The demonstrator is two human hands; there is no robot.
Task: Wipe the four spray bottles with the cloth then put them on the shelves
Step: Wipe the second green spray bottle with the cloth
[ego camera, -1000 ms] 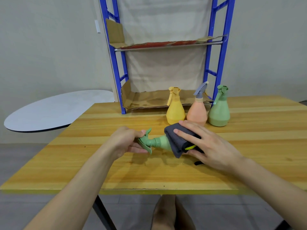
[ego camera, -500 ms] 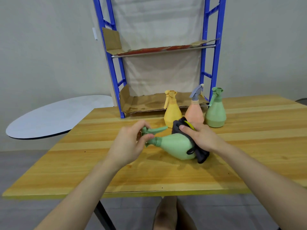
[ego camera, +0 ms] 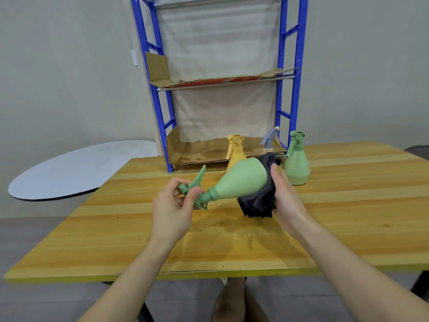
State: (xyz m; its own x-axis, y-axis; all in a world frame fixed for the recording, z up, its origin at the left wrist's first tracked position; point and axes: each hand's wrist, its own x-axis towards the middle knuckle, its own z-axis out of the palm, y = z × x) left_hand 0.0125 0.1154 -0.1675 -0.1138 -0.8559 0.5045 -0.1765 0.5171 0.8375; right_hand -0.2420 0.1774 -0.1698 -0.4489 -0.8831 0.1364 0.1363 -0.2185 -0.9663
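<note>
Four spray bottles are in view, all out in front of the blue rack [ego camera: 170, 163]. One, the held green bottle [ego camera: 241, 182], hangs tilted above the wooden table [ego camera: 232, 252], nozzle low to the left, base high to the right. The left hand [ego camera: 173, 210] pinches its trigger head between thumb and fingers. The right hand [ego camera: 287, 203] grasps the dark cloth [ego camera: 257, 203] against the base, thumb on top; its fingers are hidden and seem to curl behind.

Broad bare tabletop runs to the near edge and both sides. A round table [ego camera: 76, 166] sits just beside the far left corner.

The yellow bottle [ego camera: 235, 149] and the standing green bottle [ego camera: 297, 166] flank the pink bottle [ego camera: 269, 139], mostly covered, only its grey-blue trigger showing. All are opaque. Cardboard lines the lower shelf [ego camera: 199, 152] and upper shelf [ego camera: 220, 81]; the rack's top is cut off.
</note>
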